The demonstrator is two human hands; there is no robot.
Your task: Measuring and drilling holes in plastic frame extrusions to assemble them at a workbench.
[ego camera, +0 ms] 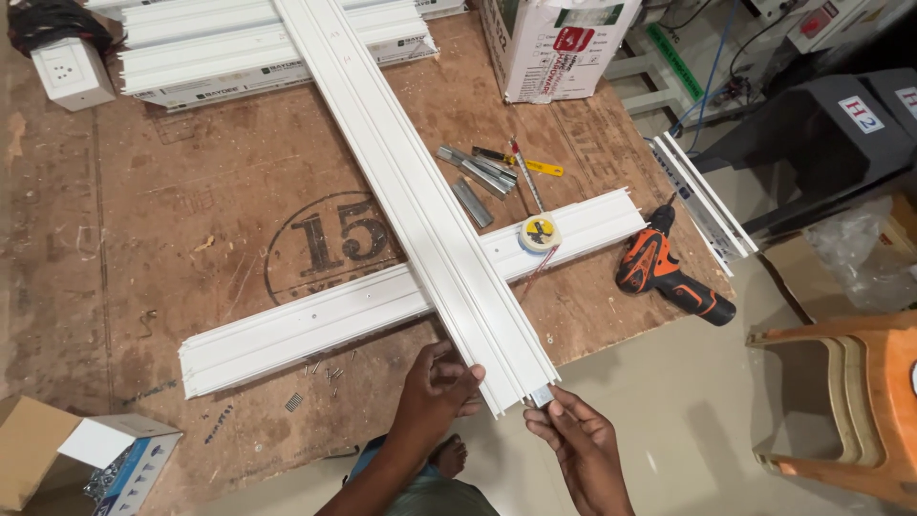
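white profile (420,205): long plastic channel, runs diagonally down the table (191,191), near end overhangs the table edge toward the person
left hand (439,387): clamped on the profile's near end, fingers curled over its left edge, thumb side under
right hand (573,440): fingers pinched together on a small metal piece (542,396), which sits at the profile's end corner (touching it, as far as I can tell)
second profile (315,320): white, lies crosswise under the long one, flat on the table
screws (330,373): small scatter just beside the second profile, near table edge
tape measure (539,232): yellow-black, resting on the second profile's right part
metal brackets (473,177): grey, a few loose, right of the long profile
drill (664,272): orange-black, at the table's right edge, well apart from both hands
profile stack (239,43): white, far end of table
box (95,459): open cardboard, lower left
stool (850,401): orange plastic, on the floor at right
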